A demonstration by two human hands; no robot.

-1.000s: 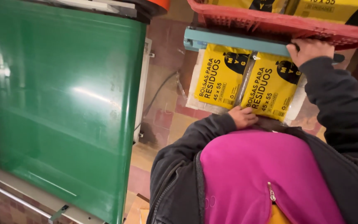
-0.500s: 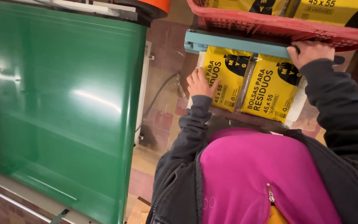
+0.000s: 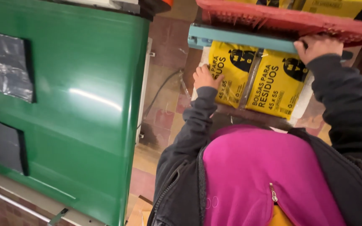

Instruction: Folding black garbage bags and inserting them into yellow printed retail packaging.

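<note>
Yellow bag packs: left edge now pressed by flat left hand, shifted from six o'clock; right hand clamped on teal bar.

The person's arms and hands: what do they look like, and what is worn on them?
Both hands, the left hand and the right hand, are bare, with no gloves. Both arms are covered to the wrist by the long sleeves of a dark grey jacket, worn open over a magenta zip top.
</note>
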